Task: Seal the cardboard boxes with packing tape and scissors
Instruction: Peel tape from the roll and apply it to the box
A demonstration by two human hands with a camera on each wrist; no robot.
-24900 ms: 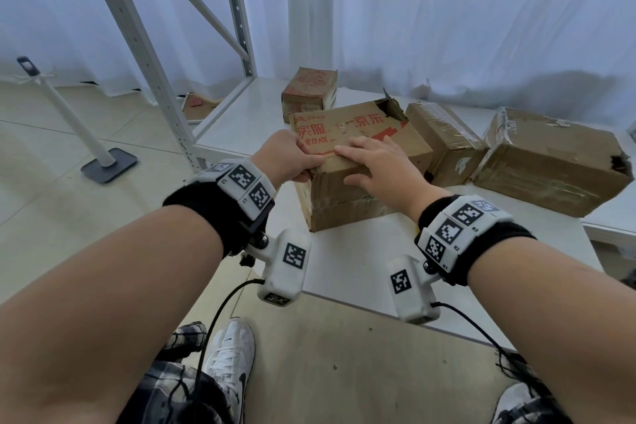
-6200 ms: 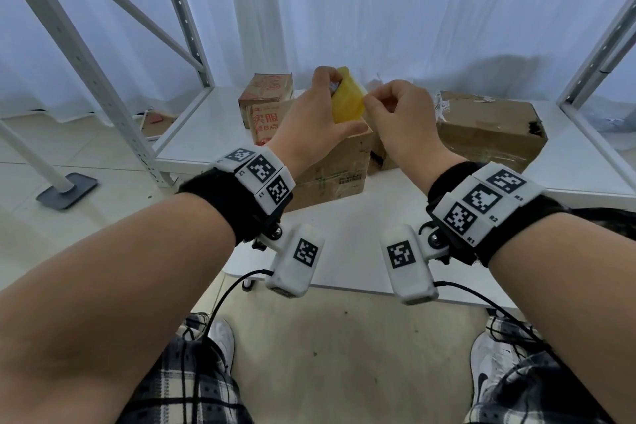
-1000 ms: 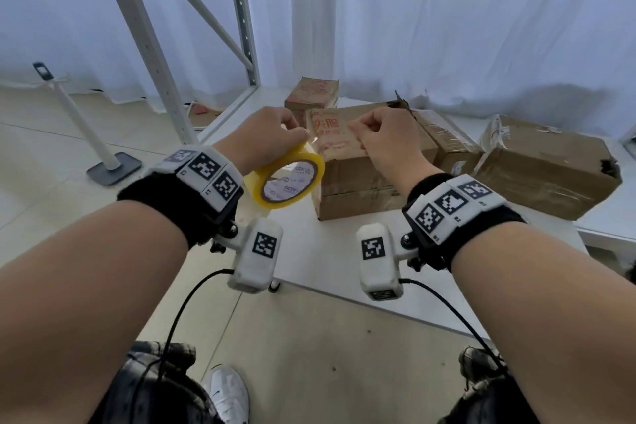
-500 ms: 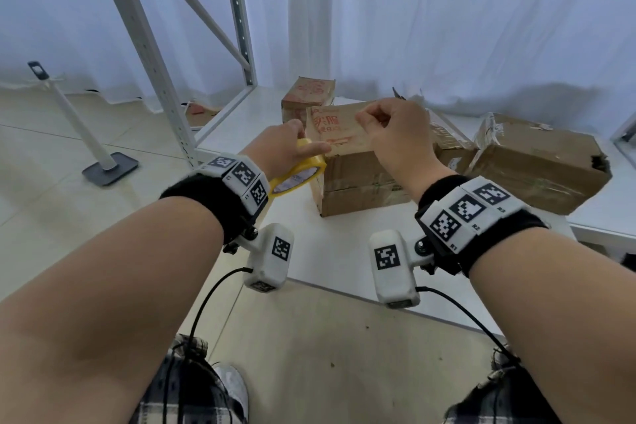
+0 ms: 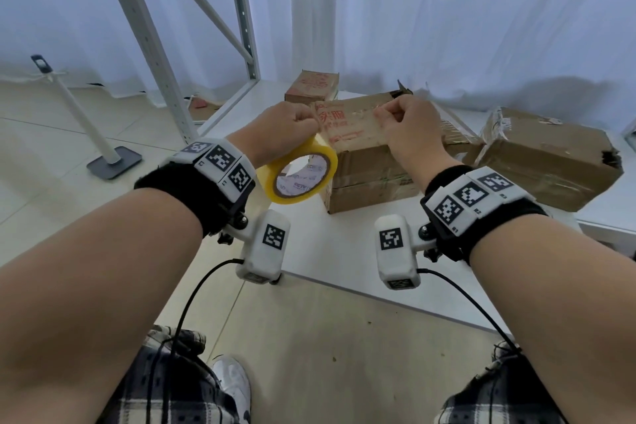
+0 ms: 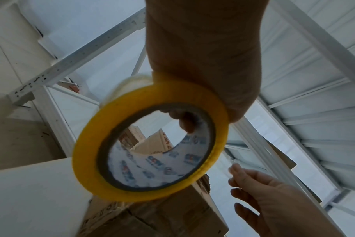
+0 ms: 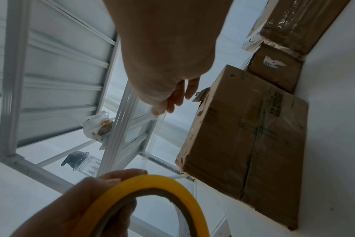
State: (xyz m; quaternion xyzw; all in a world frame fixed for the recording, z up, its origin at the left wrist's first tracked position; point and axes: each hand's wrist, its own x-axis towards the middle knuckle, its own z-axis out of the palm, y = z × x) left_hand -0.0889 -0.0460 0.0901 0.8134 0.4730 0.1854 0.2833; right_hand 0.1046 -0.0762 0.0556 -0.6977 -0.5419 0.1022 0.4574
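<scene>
The left hand (image 5: 278, 134) gripped the yellow tape roll (image 5: 298, 174), a finger hooked through its printed core as the left wrist view showed, presumably so that the roll could turn and pay out freely. The right hand (image 5: 409, 129) pinched the free end of the clear tape strip (image 7: 159, 126) between thumb and fingertips; the strip was drawn taut between the two hands, held just above the nearest cardboard box (image 5: 361, 155), probably to keep the adhesive from folding onto itself before being laid down. That box, printed with red characters, stood on the white shelf (image 5: 344, 251) near its front edge, its top flaps closed but with a torn far corner; whether any fresh tape already touched its top could not be told. Behind and to the left sat a small box (image 5: 311, 86); to the right lay a large crumpled box (image 5: 547, 162), and between these a further taped box (image 7: 274, 67). No scissors were visible in any view. The strip appeared ready to be lowered along the top seam.
</scene>
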